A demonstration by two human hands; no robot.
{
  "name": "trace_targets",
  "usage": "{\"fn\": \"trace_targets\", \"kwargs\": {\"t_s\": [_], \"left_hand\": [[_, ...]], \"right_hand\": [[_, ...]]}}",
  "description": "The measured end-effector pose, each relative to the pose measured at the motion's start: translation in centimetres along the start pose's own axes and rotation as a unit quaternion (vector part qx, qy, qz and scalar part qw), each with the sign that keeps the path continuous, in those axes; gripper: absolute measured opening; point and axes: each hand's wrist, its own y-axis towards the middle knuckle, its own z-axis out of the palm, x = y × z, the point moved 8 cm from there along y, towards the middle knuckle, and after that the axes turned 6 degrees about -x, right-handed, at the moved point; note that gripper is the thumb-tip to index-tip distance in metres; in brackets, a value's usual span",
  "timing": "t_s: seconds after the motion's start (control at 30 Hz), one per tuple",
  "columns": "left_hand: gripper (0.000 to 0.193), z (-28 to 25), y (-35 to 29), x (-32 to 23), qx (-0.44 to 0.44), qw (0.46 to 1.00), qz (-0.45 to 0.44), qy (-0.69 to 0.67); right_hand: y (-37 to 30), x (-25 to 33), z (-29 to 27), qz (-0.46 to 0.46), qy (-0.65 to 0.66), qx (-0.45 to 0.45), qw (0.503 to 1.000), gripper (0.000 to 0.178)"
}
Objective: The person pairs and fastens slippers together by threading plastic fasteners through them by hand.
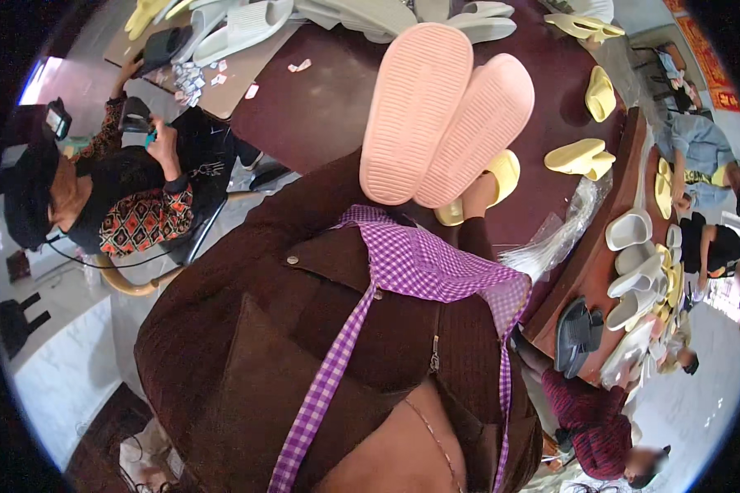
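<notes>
Head view: cannot tell grip of left hand, hidden behind pink slippers (419,107) likely overlapped to stay paired, or of right hand (474,200) at yellow slipper (505,175).

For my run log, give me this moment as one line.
left hand: not visible, sleeve behind pink slippers | right hand: at yellow slippers, grip unclear | table: clear plastic bundle

Co-worker (127,177) w/ patterned sleeves (148,228) on L, curved wood chair arm (136,290), red banners (703,51) upper R

pink slippers (446,115): 2; checked apron (436,259): 1; white strip bundle (561,236): 1
</notes>
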Motion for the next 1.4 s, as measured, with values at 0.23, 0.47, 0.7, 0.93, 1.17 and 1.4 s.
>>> {"fn": "trace_targets", "kwargs": {"t_s": [0.23,0.47,0.7,0.93,1.17,1.4], "left_hand": [[0.048,1.3,-0.9,-1.4,-0.023,0.999,0.001,-0.046],[0.045,1.6,-1.7,-2.7,-0.049,0.995,0.001,-0.091],[0.042,1.1,-0.9,-3.6,-0.071,0.988,0.002,-0.137],[0.039,-4.0,-0.4,-3.4,-0.104,0.978,0.003,-0.180],[0.036,-6.2,1.9,-3.9,-0.123,0.967,0.005,-0.224],[0.034,-16.8,2.2,-2.3,-0.134,0.954,0.002,-0.268]], "right_hand": [[-0.2,-1.6,-2.1,-0.001,-0.067,-0.031,0.997,0.035],[-1.4,-2.0,-5.4,0.029,-0.073,-0.057,0.995,0.035],[-2.1,-2.0,-6.9,0.004,-0.130,-0.083,0.988,0.027],[-1.0,-0.1,-18.5,-0.047,-0.171,-0.082,0.981,0.028],[9.9,-0.6,-45.1,-0.110,-0.348,-0.392,0.845,0.049],[16.2,8.5,-22.1,-0.300,-0.144,-0.297,0.895,0.026]]}}
